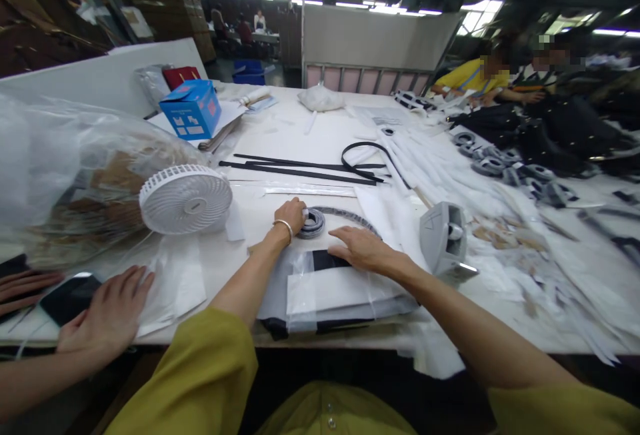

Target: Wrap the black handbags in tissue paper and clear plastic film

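Big dim hall, strip lights overhead, grey partition panel (375, 42) at back; white desk (285, 130) runs across in front, v. cluttered.

L hand (290, 215): fingers bent, at the L rim of a small flat-lying coil of grey, ribbon-like strip (320, 223); touching it, but can't tell if pinched tight, thumb mostly hidden. R hand (363, 248): fingers apart & loosely curved, nothing visibly held, tips just beside the coil's R edge.

Key relation: coil sits b/w the two hands, L nearer (in contact), R pointing at it from the R. Coil's round, so no real long axis; its loose grey tail (345, 211) seems to leave the top & arcs L–R, beyond the R hand, curving twd that wrist.

Under/near R hand: clear plastic-wrapped pack w/ black material & a white sheet (325, 292). To its R, pale grey plastic device w/ a hollow side (434, 238), use unclear. Beyond hands: long flat black straps (300, 172), mostly L–R, one looped at R end. L side: round white plastic fan (187, 198), blue printed cardboard box (193, 110), large clear plastic bag (65, 128), plus a co-worker's hand (113, 305) by a dark-screened phone (75, 296).

Labels: box has white pictograms/print, too small to read; fan hub mark likewise illegible.
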{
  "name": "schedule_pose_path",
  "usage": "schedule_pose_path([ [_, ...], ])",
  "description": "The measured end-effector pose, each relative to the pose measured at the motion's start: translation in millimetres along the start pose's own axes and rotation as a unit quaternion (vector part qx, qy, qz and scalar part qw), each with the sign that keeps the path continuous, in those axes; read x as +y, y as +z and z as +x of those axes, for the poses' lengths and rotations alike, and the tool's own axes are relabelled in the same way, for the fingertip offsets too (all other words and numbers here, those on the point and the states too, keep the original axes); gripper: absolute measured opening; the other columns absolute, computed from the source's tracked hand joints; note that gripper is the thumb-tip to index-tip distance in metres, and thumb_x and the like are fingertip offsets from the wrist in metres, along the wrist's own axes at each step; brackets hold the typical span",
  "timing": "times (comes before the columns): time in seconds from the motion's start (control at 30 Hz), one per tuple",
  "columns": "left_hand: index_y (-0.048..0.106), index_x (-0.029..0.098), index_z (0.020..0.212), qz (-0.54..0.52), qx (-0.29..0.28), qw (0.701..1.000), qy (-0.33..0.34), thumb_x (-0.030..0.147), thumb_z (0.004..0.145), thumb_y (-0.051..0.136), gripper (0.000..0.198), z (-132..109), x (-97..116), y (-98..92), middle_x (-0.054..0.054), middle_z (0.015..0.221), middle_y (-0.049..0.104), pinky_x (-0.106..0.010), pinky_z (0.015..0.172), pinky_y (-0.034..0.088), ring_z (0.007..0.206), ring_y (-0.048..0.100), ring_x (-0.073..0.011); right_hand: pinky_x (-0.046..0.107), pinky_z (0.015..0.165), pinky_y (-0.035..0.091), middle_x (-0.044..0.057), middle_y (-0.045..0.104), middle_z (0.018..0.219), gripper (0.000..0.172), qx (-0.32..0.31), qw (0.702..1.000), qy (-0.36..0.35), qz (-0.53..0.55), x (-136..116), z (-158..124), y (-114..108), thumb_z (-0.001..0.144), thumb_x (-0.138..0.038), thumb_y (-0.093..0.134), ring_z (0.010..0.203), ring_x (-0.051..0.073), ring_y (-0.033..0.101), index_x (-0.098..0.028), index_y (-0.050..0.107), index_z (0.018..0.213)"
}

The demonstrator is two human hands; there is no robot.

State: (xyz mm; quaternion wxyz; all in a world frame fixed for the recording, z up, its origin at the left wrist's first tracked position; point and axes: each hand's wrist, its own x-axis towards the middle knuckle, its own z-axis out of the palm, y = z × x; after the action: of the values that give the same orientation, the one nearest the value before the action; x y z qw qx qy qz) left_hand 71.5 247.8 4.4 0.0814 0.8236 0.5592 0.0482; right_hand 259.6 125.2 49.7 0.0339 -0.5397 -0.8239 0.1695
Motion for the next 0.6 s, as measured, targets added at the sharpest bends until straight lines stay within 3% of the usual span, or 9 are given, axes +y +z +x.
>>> schedule_pose_path([
  [0.07, 0.067, 0.021, 0.108, 0.004, 0.004, 1.0, 0.003, 0.022, 0.087, 0.053, 0.025, -0.6, -0.5, 0.9, -0.009, 0.115, 0.062, -0.032, 0.084, 0.051, 0.106, 0.061, -0.0237, 0.044, 0.114, 0.029, 0.014, 0.041, 0.152, 0.062, 0.038, 0.999, -0.015, -0.02, -4.7, 20.5, 0.2, 0.095, -0.049, 0.046, 0.14, 0.029, 0.038, -0.015, 0.041, 0.147],
  [0.13, 0.067, 0.021, 0.108, 0.009, 0.009, 1.0, 0.005, 0.024, 0.089, 0.052, 0.025, -0.9, -1.1, 2.1, -0.009, 0.114, 0.062, -0.032, 0.084, 0.051, 0.105, 0.061, -0.0232, 0.048, 0.118, 0.02, 0.016, 0.029, 0.157, 0.069, 0.035, 0.999, -0.015, -0.035, -6.9, 43.7, 6.1, 0.094, -0.049, 0.049, 0.146, 0.03, 0.024, -0.011, 0.034, 0.15],
  [0.27, 0.067, 0.021, 0.106, 0.017, 0.016, 1.0, 0.001, 0.028, 0.09, 0.05, 0.024, 0.4, -2.7, 5.1, -0.009, 0.114, 0.062, -0.03, 0.085, 0.05, 0.104, 0.062, -0.0225, 0.052, 0.119, 0.016, 0.017, 0.019, 0.16, 0.077, -0.034, 0.999, 0.009, -0.026, -0.9, 76.4, 28.1, 0.09, -0.054, 0.053, 0.148, 0.033, 0.015, -0.009, 0.034, 0.15],
  [0.33, 0.067, 0.021, 0.106, 0.017, 0.017, 1.0, 0.0, 0.028, 0.089, 0.051, 0.024, 1.5, -3.3, 5.8, -0.009, 0.113, 0.062, -0.03, 0.086, 0.05, 0.104, 0.062, -0.0224, 0.052, 0.119, 0.018, 0.018, 0.017, 0.16, 0.081, -0.038, 0.999, 0.006, -0.001, 5.2, 81.7, 34.1, 0.087, -0.054, 0.057, 0.148, 0.035, 0.014, -0.007, 0.035, 0.149],
  [0.4, 0.067, 0.021, 0.107, 0.015, 0.015, 1.0, -0.001, 0.027, 0.088, 0.052, 0.025, 2.1, -3.4, 5.4, -0.008, 0.113, 0.062, -0.03, 0.086, 0.05, 0.105, 0.062, -0.0223, 0.048, 0.118, 0.023, 0.018, 0.026, 0.158, 0.078, -0.021, 0.999, -0.014, 0.043, 12.4, 80.5, 31.6, 0.084, -0.05, 0.063, 0.146, 0.034, 0.022, -0.008, 0.04, 0.146],
  [0.47, 0.067, 0.022, 0.108, 0.011, 0.01, 1.0, -0.001, 0.026, 0.088, 0.053, 0.025, 2.2, -3.3, 4.3, -0.007, 0.114, 0.063, -0.03, 0.087, 0.05, 0.105, 0.062, -0.0226, 0.042, 0.114, 0.032, 0.014, 0.045, 0.149, 0.06, 0.023, 0.993, -0.032, 0.108, 21.9, 73.2, 20.7, 0.085, -0.04, 0.063, 0.139, 0.029, 0.04, -0.014, 0.053, 0.138],
  [0.53, 0.067, 0.022, 0.109, 0.007, 0.007, 1.0, -0.001, 0.026, 0.087, 0.053, 0.026, 1.9, -3.3, 3.0, -0.007, 0.115, 0.062, -0.031, 0.087, 0.05, 0.106, 0.061, -0.0234, 0.038, 0.106, 0.042, 0.008, 0.065, 0.128, 0.037, 0.098, 0.979, -0.022, 0.176, 35.9, 58.3, 3.1, 0.088, -0.033, 0.058, 0.12, 0.024, 0.059, -0.02, 0.067, 0.121],
  [0.6, 0.066, 0.022, 0.11, 0.003, 0.005, 1.0, 0.0, 0.026, 0.088, 0.052, 0.027, 1.7, -3.5, 1.8, -0.008, 0.116, 0.062, -0.033, 0.087, 0.05, 0.107, 0.061, -0.0241, 0.034, 0.094, 0.05, 0.004, 0.075, 0.103, 0.025, 0.188, 0.956, 0.025, 0.224, 56.8, 34.2, -18.7, 0.087, -0.032, 0.058, 0.099, 0.021, 0.069, -0.021, 0.075, 0.101],
])
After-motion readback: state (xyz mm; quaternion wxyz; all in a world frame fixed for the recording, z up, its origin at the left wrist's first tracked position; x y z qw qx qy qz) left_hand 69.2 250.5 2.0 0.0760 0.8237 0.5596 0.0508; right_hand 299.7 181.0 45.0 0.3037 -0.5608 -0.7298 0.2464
